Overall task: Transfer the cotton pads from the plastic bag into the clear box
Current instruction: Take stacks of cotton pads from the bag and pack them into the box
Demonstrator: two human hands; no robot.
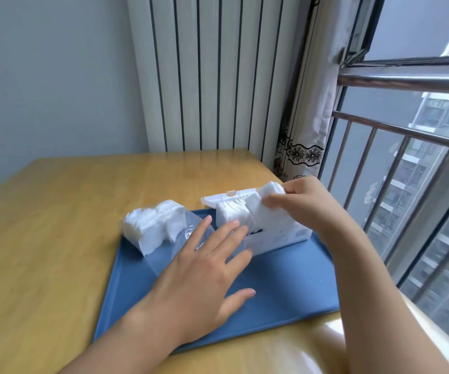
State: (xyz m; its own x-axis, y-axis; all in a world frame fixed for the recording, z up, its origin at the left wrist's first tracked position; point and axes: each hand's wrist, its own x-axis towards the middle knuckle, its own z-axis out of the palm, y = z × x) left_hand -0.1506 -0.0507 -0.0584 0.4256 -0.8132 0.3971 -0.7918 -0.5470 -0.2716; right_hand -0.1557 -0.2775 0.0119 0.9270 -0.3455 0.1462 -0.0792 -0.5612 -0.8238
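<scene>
We see soft white square cotton pads (156, 225) stacked in a crinkled clear bag (188, 238) on the smooth blue tray (285, 279); more stand in the open clear box (280, 238). Our right hand (299, 203) pinches a bunch over the box; our left hand (201, 276) lies flat, fingers spread, holding nothing

We are seeing a tray (285, 287) lying on the surface (56, 211), near its right edge. On the tray's far left the plastic bag (169, 238) is lying with cotton pads (156, 222) inside it. Just right of the bag the clear box (274, 236) is standing, more pads packed in it, its lid (228, 197) tilting up behind. Behind the surface a radiator (218, 76) is standing, with a window (407, 130) to the right.
</scene>
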